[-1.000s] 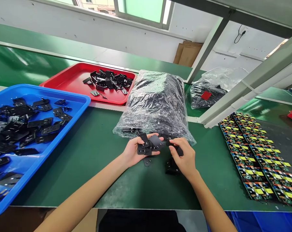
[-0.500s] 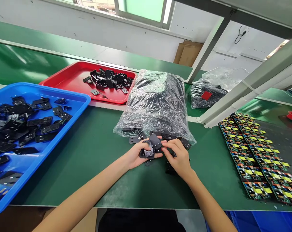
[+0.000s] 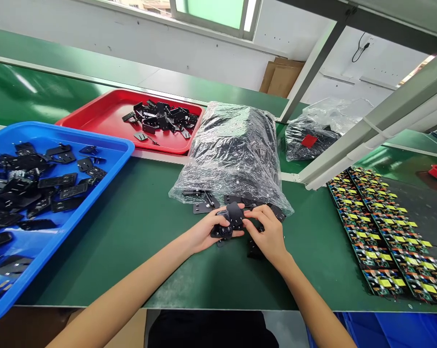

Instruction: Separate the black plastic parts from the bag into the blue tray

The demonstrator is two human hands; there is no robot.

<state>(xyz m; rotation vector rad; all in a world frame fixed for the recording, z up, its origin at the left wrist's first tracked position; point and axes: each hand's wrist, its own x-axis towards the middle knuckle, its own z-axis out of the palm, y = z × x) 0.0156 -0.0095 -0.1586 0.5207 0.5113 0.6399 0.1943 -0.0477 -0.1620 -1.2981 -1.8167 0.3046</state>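
Just in front of the clear plastic bag (image 3: 236, 154), my left hand (image 3: 205, 232) is closed around black plastic parts (image 3: 234, 217), its thumb lying across them. From the right, my right hand (image 3: 267, 232) pinches at the edge of the same parts with thumb and forefinger. Whether it grips a separate small piece is hidden by the fingers. The bag is full of dark parts, and several loose black flat pieces (image 3: 203, 208) lie at its mouth. Another black piece (image 3: 254, 250) rests on the green table under my right hand.
A blue tray (image 3: 109, 164) of black parts stands at the left, and a red tray (image 3: 98, 116) with more lies behind it. Circuit boards with yellow labels (image 3: 385, 282) lie at the right. A second bag (image 3: 301, 152) sits by the slanted metal post (image 3: 370, 116).
The black parts in my left hand have turned slightly, and the shiny face under the thumb shows less. My right hand stays at their right edge.
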